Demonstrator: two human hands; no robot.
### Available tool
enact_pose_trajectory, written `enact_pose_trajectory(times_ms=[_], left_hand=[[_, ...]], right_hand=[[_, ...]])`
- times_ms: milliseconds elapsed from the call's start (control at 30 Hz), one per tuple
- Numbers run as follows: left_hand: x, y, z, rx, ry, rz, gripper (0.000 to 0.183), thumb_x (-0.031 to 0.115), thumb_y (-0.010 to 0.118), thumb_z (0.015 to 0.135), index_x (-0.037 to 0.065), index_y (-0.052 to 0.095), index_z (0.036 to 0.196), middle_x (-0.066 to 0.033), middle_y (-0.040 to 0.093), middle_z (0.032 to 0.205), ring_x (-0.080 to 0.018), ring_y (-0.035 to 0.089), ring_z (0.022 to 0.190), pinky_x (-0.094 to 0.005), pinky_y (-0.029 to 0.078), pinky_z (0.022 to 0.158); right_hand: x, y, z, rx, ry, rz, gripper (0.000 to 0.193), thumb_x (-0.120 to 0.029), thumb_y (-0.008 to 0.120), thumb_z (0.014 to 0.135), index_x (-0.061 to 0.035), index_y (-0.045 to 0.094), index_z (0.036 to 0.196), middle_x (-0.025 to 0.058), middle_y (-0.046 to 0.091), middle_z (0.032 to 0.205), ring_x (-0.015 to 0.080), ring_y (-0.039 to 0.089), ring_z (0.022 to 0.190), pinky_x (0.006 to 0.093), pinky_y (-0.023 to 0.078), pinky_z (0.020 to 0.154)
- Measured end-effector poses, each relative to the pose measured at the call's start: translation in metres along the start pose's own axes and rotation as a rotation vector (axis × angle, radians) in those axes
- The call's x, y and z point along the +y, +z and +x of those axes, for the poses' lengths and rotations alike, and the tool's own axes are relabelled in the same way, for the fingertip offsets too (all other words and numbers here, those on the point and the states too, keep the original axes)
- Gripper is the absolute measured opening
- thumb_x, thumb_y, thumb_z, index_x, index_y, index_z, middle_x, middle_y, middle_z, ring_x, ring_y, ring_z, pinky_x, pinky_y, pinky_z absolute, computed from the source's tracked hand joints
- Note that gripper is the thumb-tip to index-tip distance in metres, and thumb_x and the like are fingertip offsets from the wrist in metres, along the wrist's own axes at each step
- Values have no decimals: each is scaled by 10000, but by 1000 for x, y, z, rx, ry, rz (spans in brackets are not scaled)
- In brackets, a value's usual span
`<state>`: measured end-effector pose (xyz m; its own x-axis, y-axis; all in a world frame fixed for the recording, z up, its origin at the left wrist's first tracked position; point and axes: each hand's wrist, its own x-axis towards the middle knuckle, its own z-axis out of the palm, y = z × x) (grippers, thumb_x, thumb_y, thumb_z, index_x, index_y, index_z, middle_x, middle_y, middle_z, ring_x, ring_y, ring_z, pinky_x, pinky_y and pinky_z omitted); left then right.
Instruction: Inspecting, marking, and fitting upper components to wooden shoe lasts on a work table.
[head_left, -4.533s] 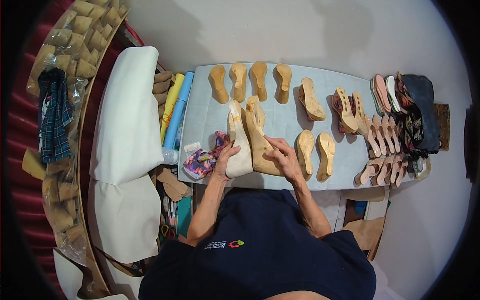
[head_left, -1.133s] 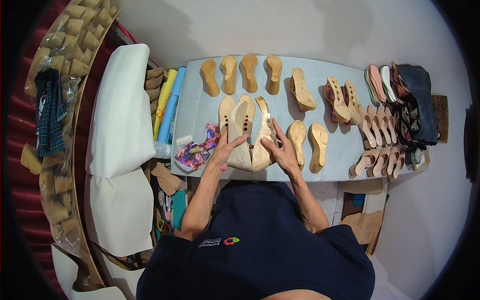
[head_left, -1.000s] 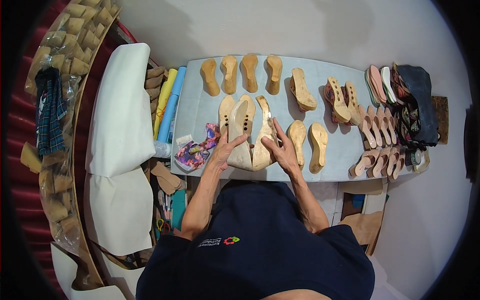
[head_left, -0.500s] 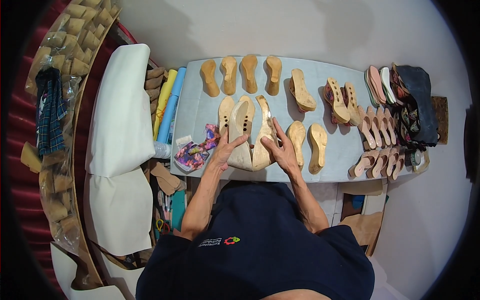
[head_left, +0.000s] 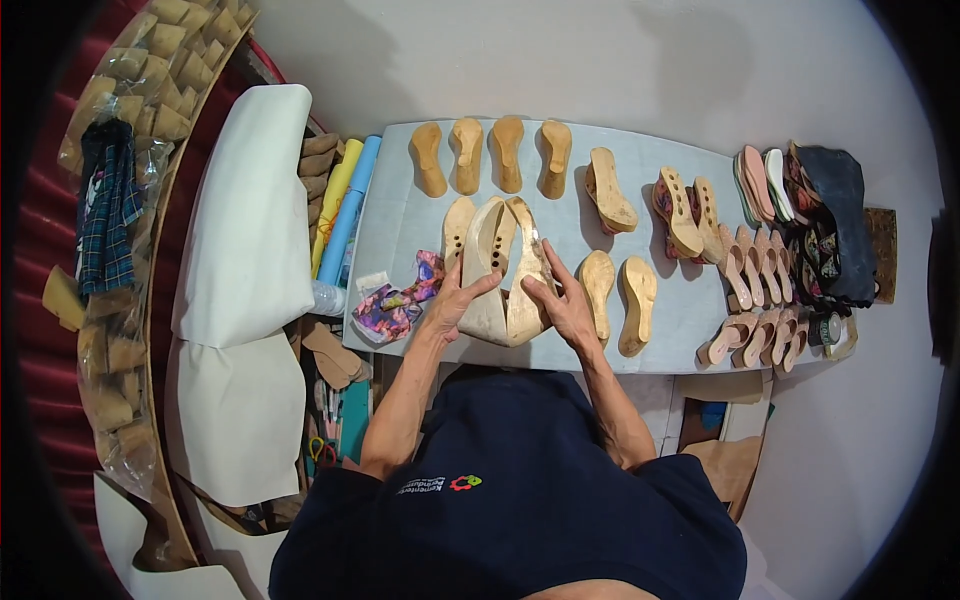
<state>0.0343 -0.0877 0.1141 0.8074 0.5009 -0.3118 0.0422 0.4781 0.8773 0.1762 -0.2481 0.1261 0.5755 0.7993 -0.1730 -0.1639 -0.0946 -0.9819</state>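
Note:
I hold two pale wooden wedge shoe soles side by side over the near edge of the table. My left hand [head_left: 456, 304] grips the left wedge sole [head_left: 480, 245], thumb on its inner side. My right hand [head_left: 565, 303] holds the right wedge sole [head_left: 523, 322] by its outer side, with the thumb across it. Their narrow tips and thick heels meet, leaving a gap between the middles. Partly hidden behind them lies a wooden sole with dark holes [head_left: 456, 222]. Left of my left hand is a flower-patterned fabric piece [head_left: 388, 310].
Several wooden shoe lasts [head_left: 510, 155] line the far edge of the grey table [head_left: 400, 220]. Two wooden soles [head_left: 638, 305] lie right of my hands. Finished sandals [head_left: 768, 265] crowd the right end. Blue and yellow rolls [head_left: 350, 215] and white sheet material [head_left: 245, 220] stand left.
The narrow tips of the two wedge soles have come together, closing the gap at the top. Both hands keep their hold. The view has shifted slightly.

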Motion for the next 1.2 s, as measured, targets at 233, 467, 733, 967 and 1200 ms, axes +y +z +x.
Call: enact_pose_trajectory(times_ms=[233, 467, 733, 967, 1200], left_hand=[[9, -2, 8, 13, 57, 62, 759, 190, 804, 885, 66, 411, 1522, -100, 648, 1301, -192, 615, 1224, -363, 500, 1054], [13, -8, 7, -89, 63, 103, 846, 207, 872, 821, 97, 408, 1519, -105, 578, 1383, -207, 535, 1304, -384, 465, 1083], [0, -14, -20, -214, 240, 366, 1105, 113, 989, 647, 68, 353, 1550, -90, 523, 1475, -221, 522, 1338, -390, 477, 1109], [-15, -24, -14, -158, 209, 174, 1035, 110, 993, 634, 64, 433, 1503, -75, 567, 1432, -210, 550, 1304, -381, 500, 1081], [-18, -30, -30, 23, 188, 174, 675, 84, 818, 755, 3, 551, 1369, -91, 664, 1251, -211, 653, 1107, -341, 517, 964]], right_hand=[[-6, 3, 9, 3, -19, 1, 866, -382, 744, 935, -75, 313, 1620, 238, 481, 1531, 289, 479, 1409, 389, 396, 1147], [-3, -1, 9, 10, -142, -137, 870, -351, 770, 910, -68, 337, 1609, 211, 539, 1489, 270, 570, 1304, 385, 443, 1099], [-6, -7, -33, 27, -708, -539, 647, -246, 862, 832, -37, 599, 1385, 183, 639, 1234, 331, 692, 1029, 388, 584, 827], [-13, 0, -36, 63, -751, -624, 632, -286, 859, 831, -79, 621, 1379, 162, 651, 1230, 308, 712, 982, 379, 595, 783], [-5, 6, -33, -23, -457, -409, 896, -411, 904, 756, -59, 502, 1476, 173, 617, 1292, 339, 652, 1144, 385, 535, 960]])
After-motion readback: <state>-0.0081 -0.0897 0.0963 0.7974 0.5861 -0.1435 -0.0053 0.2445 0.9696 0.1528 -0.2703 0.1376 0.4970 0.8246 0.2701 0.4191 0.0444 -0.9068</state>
